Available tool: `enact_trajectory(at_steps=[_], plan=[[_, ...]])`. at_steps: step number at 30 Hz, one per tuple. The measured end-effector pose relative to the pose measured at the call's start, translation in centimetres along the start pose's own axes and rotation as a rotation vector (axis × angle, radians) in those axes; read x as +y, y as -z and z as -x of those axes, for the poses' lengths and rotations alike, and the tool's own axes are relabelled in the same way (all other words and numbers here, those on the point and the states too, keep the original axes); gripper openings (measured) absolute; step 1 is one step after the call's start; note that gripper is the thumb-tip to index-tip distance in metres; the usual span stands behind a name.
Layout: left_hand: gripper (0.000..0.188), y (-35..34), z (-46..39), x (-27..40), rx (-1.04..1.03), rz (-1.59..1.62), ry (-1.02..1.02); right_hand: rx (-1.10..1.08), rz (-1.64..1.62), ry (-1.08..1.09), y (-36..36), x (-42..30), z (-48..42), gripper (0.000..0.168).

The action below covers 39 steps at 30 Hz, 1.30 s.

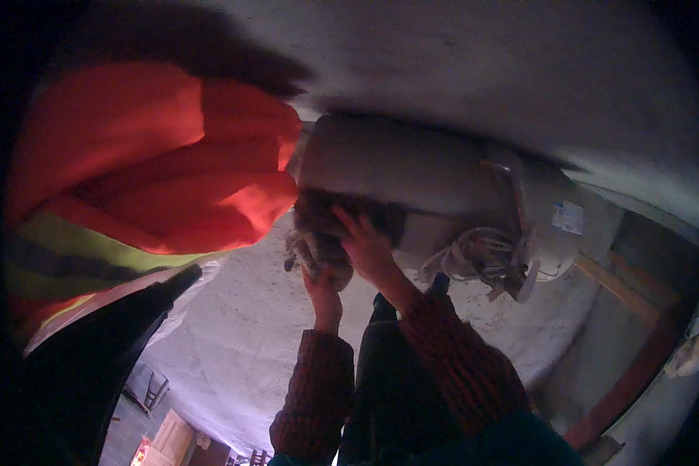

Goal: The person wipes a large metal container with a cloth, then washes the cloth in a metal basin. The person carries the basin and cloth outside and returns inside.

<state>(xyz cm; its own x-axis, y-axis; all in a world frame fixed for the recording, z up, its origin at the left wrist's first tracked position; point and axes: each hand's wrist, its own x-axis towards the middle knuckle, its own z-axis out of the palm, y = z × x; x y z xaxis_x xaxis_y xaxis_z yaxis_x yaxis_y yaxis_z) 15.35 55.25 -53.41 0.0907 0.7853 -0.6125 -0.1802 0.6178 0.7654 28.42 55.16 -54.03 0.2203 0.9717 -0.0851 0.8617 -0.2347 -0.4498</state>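
My left hand (324,291) is closed around the lower end of a soft, brownish-grey bundle (320,250), whose exact kind is too dim to tell. Ragged strands stick out at its left side. Just above and to the right, my right hand (366,247) rests with spread fingers on a dark patch of material (390,218); its fingertips partly sink into shadow. Behind both hands lies a large, grey, rounded body (396,160), perhaps a tank or a roll. A tangled coil of cord or rope (480,253) sits to the right of my right hand.
Close on the left is an orange high-visibility garment (151,157) with yellow and grey bands, above a dark, long shape (105,349). A white label (568,217) is stuck on the grey body. Wooden bars (617,285) stand at right. Pale, dusty sheeting (227,349) spreads below.
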Motion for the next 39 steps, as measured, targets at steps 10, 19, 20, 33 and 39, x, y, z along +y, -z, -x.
enact_trajectory(at_steps=[10,19,20,33,39], plan=[[0.05,-0.4,0.7,-0.1,-0.06,-0.061,-0.069,0.295,0.142,-0.565,2.2,4.7,5.3,0.033],[0.04,1.8,-0.5,-2.0,-0.262,-0.286,-0.295,0.051,0.059,-0.113,-4.8,1.2,11.8,0.039],[0.04,1.9,-0.5,-1.9,-0.288,-0.316,-0.315,0.112,-0.043,-0.193,-6.9,1.2,13.6,0.041],[0.041,4.1,-1.9,-0.6,-0.446,-0.25,-0.183,0.206,0.326,-0.214,-10.5,14.3,30.3,0.046],[0.047,4.1,3.1,2.9,-0.345,-0.242,-0.574,0.38,-1.676,-0.812,-8.7,10.7,31.9,0.025]])
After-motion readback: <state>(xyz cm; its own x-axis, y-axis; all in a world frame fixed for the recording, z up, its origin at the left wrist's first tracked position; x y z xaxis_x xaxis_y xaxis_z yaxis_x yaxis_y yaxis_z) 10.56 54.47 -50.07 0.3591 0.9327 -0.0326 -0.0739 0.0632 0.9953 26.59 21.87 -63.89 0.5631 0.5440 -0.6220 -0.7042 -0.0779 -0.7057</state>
